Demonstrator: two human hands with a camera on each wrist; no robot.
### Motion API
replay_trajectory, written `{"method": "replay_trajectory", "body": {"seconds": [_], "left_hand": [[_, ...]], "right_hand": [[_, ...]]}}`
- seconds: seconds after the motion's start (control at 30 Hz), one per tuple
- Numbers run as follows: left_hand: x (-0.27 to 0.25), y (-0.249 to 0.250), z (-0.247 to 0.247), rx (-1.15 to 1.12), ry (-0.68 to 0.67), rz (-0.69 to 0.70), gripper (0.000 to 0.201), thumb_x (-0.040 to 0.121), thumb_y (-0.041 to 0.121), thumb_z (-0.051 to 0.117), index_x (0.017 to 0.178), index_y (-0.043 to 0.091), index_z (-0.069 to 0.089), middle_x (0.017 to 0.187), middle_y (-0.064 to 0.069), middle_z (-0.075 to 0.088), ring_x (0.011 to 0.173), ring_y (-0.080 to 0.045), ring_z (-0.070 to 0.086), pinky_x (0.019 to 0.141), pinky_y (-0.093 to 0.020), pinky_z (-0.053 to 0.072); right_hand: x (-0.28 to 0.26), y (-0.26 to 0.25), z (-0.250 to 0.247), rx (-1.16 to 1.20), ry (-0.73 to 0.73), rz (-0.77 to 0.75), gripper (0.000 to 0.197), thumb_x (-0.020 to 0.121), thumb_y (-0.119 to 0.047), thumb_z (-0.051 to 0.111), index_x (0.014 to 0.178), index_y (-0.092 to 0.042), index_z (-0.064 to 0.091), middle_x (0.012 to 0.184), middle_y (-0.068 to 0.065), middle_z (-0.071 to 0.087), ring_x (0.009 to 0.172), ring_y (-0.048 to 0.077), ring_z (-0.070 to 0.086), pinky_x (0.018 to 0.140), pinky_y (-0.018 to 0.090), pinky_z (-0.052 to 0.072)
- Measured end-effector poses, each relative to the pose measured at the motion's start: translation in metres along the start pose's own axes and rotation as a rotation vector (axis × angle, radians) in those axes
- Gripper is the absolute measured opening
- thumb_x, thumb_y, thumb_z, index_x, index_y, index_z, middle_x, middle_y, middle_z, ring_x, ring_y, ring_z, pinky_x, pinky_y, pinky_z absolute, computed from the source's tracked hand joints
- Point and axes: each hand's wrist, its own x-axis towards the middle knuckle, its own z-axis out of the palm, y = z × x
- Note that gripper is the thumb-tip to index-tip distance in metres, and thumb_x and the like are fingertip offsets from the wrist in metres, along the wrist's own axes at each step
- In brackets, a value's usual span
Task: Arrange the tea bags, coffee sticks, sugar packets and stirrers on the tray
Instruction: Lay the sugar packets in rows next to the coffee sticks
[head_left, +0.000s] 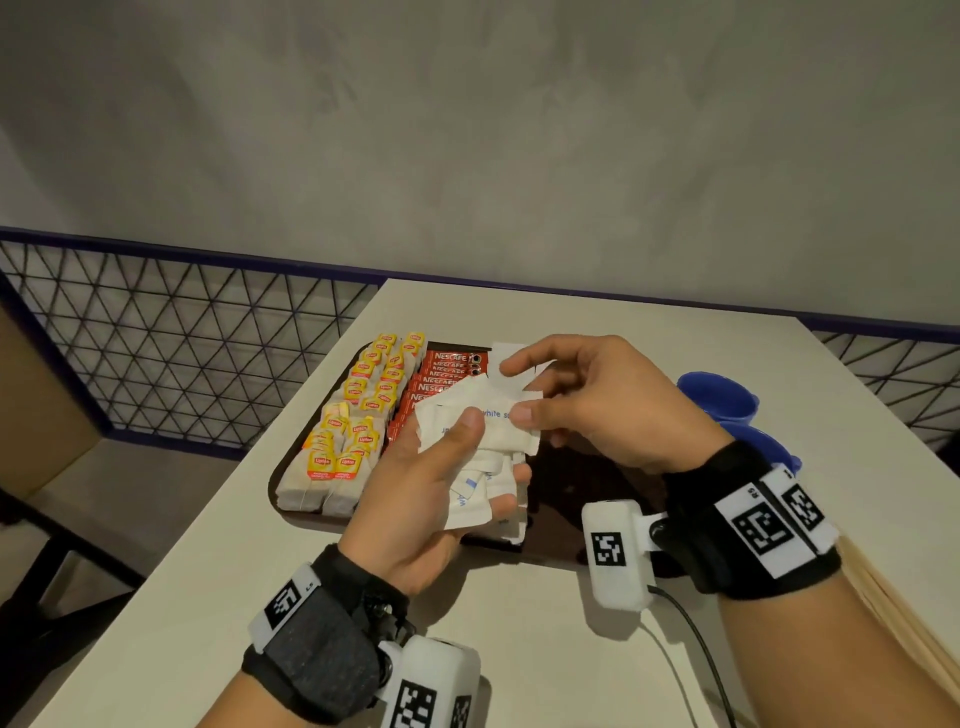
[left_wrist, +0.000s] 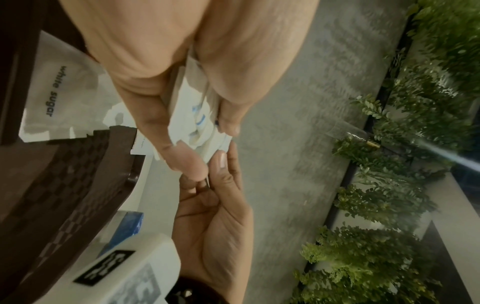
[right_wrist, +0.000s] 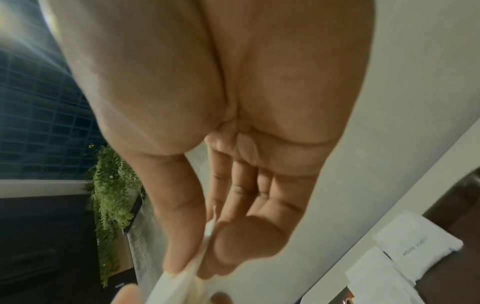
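A brown tray (head_left: 571, 467) lies on the white table. Yellow-tagged tea bags (head_left: 353, 415) fill its left side in rows, and red coffee sticks (head_left: 447, 364) lie beside them. Above the tray's middle my left hand (head_left: 488, 457) grips a fanned stack of white sugar packets (head_left: 498, 431), also seen in the left wrist view (left_wrist: 197, 119). My right hand (head_left: 519, 389) pinches the top packet's right end between thumb and fingers (right_wrist: 197, 263). More sugar packets (left_wrist: 59, 92) lie on the tray below. Pale wooden sticks (head_left: 893, 613), probably stirrers, show at the right edge.
Blue cups (head_left: 722, 395) stand on the table right of the tray. A black cable (head_left: 696, 649) runs across the near table. The table's left edge drops off toward a wire mesh fence (head_left: 182, 353). A grey wall stands behind.
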Motion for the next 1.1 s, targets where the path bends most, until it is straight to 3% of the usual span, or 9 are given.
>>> {"method": "replay_trajectory", "body": {"seconds": [0.13, 0.23, 0.47, 0.6, 0.7, 0.8, 0.97, 1.03, 1.1], "left_hand": [[0.002, 0.003, -0.002, -0.067, 0.055, -0.037, 0.029, 0.096, 0.026, 0.063, 0.126, 0.024, 0.065, 0.115, -0.013, 0.076, 0.095, -0.039, 0.075, 0.054, -0.032, 0.059], [0.002, 0.004, -0.004, -0.113, 0.073, -0.079, 0.031, 0.096, 0.025, 0.064, 0.126, 0.022, 0.065, 0.114, -0.014, 0.076, 0.094, -0.041, 0.076, 0.052, -0.030, 0.058], [0.006, 0.001, -0.007, -0.135, 0.096, -0.126, 0.038, 0.093, 0.023, 0.067, 0.131, 0.019, 0.063, 0.116, -0.017, 0.075, 0.098, -0.043, 0.074, 0.050, -0.032, 0.058], [0.008, 0.000, -0.009, -0.143, 0.087, -0.140, 0.040, 0.092, 0.025, 0.067, 0.131, 0.017, 0.063, 0.115, -0.018, 0.075, 0.097, -0.043, 0.075, 0.050, -0.032, 0.058], [0.008, 0.001, -0.011, -0.147, 0.070, -0.162, 0.036, 0.095, 0.026, 0.065, 0.130, 0.017, 0.064, 0.113, -0.018, 0.076, 0.097, -0.042, 0.075, 0.049, -0.032, 0.058], [0.010, -0.001, -0.011, -0.147, 0.068, -0.167, 0.035, 0.097, 0.024, 0.064, 0.131, 0.015, 0.064, 0.112, -0.019, 0.076, 0.095, -0.043, 0.075, 0.049, -0.031, 0.056], [0.013, -0.002, -0.015, -0.163, 0.077, -0.170, 0.033, 0.096, 0.022, 0.065, 0.129, 0.016, 0.065, 0.112, -0.019, 0.076, 0.095, -0.044, 0.075, 0.050, -0.032, 0.058], [0.014, -0.003, -0.016, -0.171, 0.076, -0.174, 0.033, 0.096, 0.023, 0.064, 0.129, 0.015, 0.065, 0.112, -0.019, 0.076, 0.093, -0.043, 0.075, 0.050, -0.032, 0.057], [0.015, -0.004, -0.017, -0.199, 0.071, -0.190, 0.037, 0.095, 0.024, 0.065, 0.130, 0.013, 0.065, 0.114, -0.021, 0.074, 0.092, -0.044, 0.075, 0.049, -0.032, 0.057]], "right_hand": [[0.019, -0.009, -0.030, -0.143, 0.121, 0.030, 0.013, 0.086, -0.010, 0.082, 0.097, -0.017, 0.080, 0.083, 0.004, 0.080, 0.067, 0.019, 0.075, 0.066, 0.027, 0.059], [0.054, -0.002, -0.058, -0.220, 0.191, 0.118, 0.006, 0.086, -0.014, 0.083, 0.091, -0.014, 0.080, 0.077, 0.002, 0.079, 0.070, 0.019, 0.077, 0.070, 0.033, 0.062], [0.122, 0.055, -0.066, -0.394, 0.072, 0.389, 0.007, 0.086, -0.006, 0.081, 0.091, -0.004, 0.077, 0.073, 0.004, 0.079, 0.065, 0.021, 0.075, 0.074, 0.039, 0.066], [0.137, 0.073, -0.058, -0.382, 0.060, 0.467, 0.011, 0.084, 0.001, 0.082, 0.092, 0.002, 0.076, 0.068, 0.008, 0.073, 0.055, 0.020, 0.071, 0.062, 0.033, 0.065], [0.151, 0.080, -0.056, -0.368, 0.076, 0.524, 0.013, 0.080, 0.004, 0.084, 0.091, 0.003, 0.076, 0.068, 0.013, 0.075, 0.062, 0.026, 0.072, 0.072, 0.042, 0.066], [0.164, 0.082, -0.052, -0.523, 0.040, 0.545, 0.010, 0.084, -0.006, 0.085, 0.091, -0.002, 0.078, 0.065, 0.003, 0.076, 0.059, 0.021, 0.073, 0.067, 0.034, 0.063], [0.179, 0.086, -0.046, -0.637, 0.034, 0.584, 0.016, 0.082, -0.014, 0.088, 0.089, -0.001, 0.082, 0.085, 0.011, 0.080, 0.086, 0.025, 0.079, 0.087, 0.043, 0.063], [0.181, 0.088, -0.046, -0.675, 0.048, 0.590, 0.018, 0.081, -0.019, 0.089, 0.084, -0.003, 0.081, 0.079, 0.008, 0.080, 0.077, 0.019, 0.079, 0.081, 0.038, 0.064], [0.182, 0.090, -0.047, -0.735, 0.066, 0.583, 0.025, 0.083, -0.028, 0.087, 0.070, -0.009, 0.076, 0.061, 0.001, 0.075, 0.056, 0.009, 0.072, 0.061, 0.026, 0.057]]}}
